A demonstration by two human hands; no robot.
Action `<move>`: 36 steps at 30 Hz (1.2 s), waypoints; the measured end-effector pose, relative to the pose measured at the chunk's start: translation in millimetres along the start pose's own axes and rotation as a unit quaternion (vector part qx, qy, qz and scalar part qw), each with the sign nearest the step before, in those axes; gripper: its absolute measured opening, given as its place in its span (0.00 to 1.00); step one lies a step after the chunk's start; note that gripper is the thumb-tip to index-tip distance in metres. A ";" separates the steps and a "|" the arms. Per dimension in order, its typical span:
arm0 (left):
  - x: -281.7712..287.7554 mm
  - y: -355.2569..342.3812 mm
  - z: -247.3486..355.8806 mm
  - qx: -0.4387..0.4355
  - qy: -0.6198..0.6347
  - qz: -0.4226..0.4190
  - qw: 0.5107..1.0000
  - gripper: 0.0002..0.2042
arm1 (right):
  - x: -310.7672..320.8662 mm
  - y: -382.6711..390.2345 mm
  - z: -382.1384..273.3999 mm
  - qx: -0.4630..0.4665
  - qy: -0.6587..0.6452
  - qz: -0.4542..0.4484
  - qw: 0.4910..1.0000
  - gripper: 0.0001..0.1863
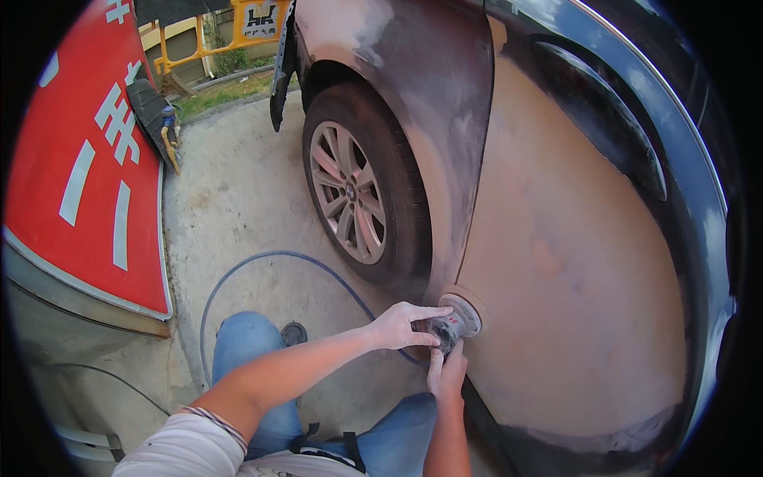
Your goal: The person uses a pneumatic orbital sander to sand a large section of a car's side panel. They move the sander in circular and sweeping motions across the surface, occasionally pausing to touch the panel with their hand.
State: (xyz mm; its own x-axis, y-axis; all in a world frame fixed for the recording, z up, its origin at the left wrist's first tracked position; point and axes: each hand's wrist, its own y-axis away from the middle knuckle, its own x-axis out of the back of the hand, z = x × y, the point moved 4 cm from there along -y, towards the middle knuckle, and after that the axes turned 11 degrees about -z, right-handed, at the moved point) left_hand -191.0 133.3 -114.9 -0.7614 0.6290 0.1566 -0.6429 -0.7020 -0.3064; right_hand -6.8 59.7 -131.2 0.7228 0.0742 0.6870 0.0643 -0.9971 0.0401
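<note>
Car side [572, 318] fills the right of the view: broad door-like panel, seam [479, 179], then the wheel-arch panel [429, 87]. Status, my read: partway. Matte tan covers most of the door-like panel and shows past the seam. Dark finish left along the lower edge, around the glossy dark part [596, 111] up top, and in a hazy, patchy zone on the wheel-arch panel. Can't tell if the tan area is smooth enough, or whether the dark zones need work at all.

Red sign [87, 135] stands along the left, yellow barrier [240, 20] beyond it at top. Wheel [350, 191] is mounted. Blue hose [278, 253] loops over the concrete [238, 207] and passes behind the left wrist toward the tool; coupling not visible, so that link is a guess.

Sander [449, 328] is at the bottom of the seam, just right of the wheel, pad [470, 314] up against the bodywork. Contact face hidden. Tool sits inside both grips. Left hand [396, 324], dusted white: fingers and thumb bracket the body from the left. Right hand [447, 374]: fingers wrapped on the lower end from below. Neither hand free.
</note>
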 end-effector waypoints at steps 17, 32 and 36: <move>-42.7 -44.7 114.8 -0.016 -0.056 0.004 0.998 0.35 | 69.6 31.6 -58.5 0.185 -0.050 0.369 0.910 0.51; 105.0 -248.5 347.3 -0.319 -0.638 -0.050 0.699 0.23 | 83.0 132.6 28.9 -0.001 -0.164 0.552 0.818 0.45; 121.1 -267.1 350.3 -0.282 -0.639 -0.129 0.704 0.27 | 59.3 121.0 -6.1 -0.048 -0.060 0.556 0.828 0.46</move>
State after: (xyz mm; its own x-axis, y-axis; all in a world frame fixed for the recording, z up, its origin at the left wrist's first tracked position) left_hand -140.4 280.0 314.8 -0.3093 -0.3565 0.8816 -0.9130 -0.1480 -0.3802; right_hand 39.6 -56.7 -81.2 0.3612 -0.8951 0.2614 -0.7379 -0.4458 -0.5068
